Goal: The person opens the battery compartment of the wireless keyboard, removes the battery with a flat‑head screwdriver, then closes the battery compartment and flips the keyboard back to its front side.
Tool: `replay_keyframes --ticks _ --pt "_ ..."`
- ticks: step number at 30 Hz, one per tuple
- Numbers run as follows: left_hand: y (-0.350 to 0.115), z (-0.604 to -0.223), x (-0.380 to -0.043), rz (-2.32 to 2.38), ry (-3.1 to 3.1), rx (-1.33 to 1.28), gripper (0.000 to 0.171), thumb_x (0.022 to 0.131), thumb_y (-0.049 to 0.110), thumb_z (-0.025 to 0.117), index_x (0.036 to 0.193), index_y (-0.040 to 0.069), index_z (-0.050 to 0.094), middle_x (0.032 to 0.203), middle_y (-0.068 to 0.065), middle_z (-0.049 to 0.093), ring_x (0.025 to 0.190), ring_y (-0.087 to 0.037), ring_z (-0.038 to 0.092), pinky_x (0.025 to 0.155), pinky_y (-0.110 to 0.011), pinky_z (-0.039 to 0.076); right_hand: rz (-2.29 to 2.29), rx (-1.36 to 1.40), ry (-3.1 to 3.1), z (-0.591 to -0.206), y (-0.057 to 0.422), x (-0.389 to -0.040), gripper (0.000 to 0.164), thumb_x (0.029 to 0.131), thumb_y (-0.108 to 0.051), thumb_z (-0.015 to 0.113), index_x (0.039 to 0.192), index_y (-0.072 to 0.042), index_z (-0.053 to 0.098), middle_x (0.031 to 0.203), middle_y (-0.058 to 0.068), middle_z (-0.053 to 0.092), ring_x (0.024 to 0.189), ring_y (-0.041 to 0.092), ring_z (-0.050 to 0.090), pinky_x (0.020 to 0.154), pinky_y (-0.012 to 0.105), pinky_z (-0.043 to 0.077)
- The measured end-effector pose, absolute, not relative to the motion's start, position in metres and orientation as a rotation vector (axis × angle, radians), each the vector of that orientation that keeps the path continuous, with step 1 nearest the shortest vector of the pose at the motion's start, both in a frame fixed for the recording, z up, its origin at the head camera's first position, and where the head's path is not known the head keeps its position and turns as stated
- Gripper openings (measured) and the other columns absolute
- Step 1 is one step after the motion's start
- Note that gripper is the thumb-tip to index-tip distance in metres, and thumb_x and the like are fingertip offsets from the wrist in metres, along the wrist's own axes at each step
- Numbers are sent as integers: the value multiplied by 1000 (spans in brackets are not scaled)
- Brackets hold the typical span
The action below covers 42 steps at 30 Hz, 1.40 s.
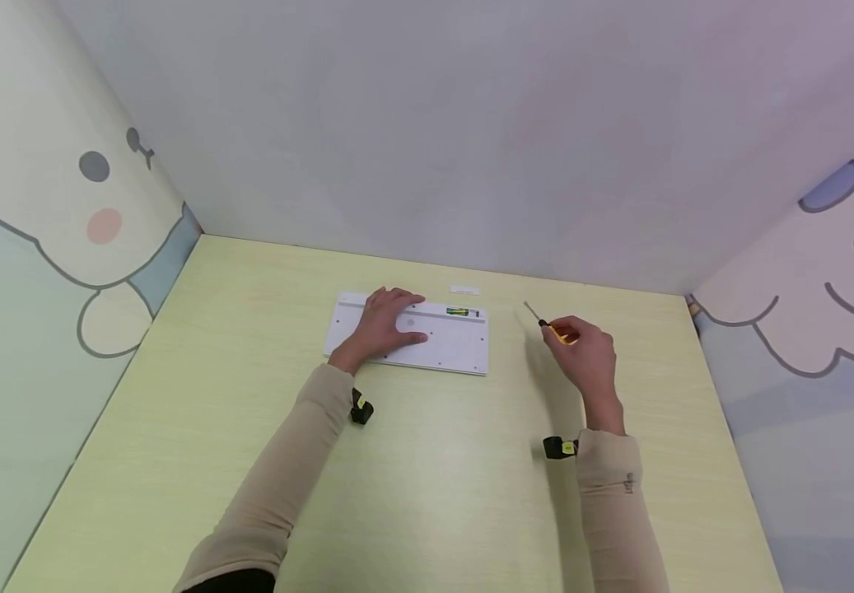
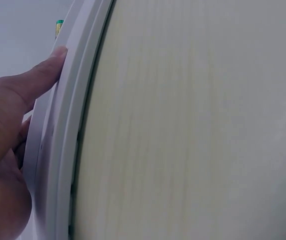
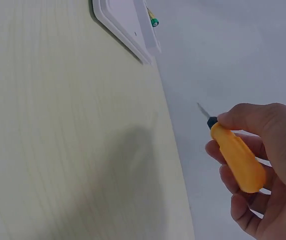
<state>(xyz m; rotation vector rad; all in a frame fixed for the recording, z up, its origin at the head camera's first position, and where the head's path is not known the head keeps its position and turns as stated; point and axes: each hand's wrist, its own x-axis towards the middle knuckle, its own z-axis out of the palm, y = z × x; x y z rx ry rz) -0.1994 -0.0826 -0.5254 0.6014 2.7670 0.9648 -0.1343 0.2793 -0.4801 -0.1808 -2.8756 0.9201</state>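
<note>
A white keyboard [image 1: 441, 342] lies underside up on the table, dotted with small screw holes. My left hand [image 1: 382, 325] rests on its left half, thumb spread toward the near edge and fingers toward the far ridge. A green and yellow battery [image 1: 458, 311] sits in the slot near the keyboard's far right corner. To the right, my right hand [image 1: 588, 354] grips a screwdriver [image 3: 239, 160] by its yellow-orange handle, above the table and apart from the keyboard. Its thin metal tip points away from me, up and to the left.
Behind the keyboard lies a small white strip [image 1: 464, 290], like a battery cover. The pale wooden table [image 1: 427, 478] meets a plain wall [image 1: 434, 148] at the back. Printed cartoon panels [image 1: 41, 272] stand on both sides.
</note>
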Motion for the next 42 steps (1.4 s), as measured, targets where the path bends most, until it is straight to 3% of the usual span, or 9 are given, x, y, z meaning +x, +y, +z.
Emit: replay_keyframes --ticks 18,42 --pt "-79 -525 -197 971 2769 615 72 86 44 80 147 18 52 147 -9 55 145 -30 43 134 -48 8 876 -373 -2974 -499 277 -130 32 93 -42 69 97 -12 74 91 9 76 70 19 64 57 27 42" --pt "-78 -523 -194 976 2759 597 71 86 44 80 147 19 53 147 -8 54 147 -29 42 135 -47 7 824 -376 -3021 -506 276 -127 36 93 -46 67 101 -11 71 96 11 76 73 23 67 56 26 44"
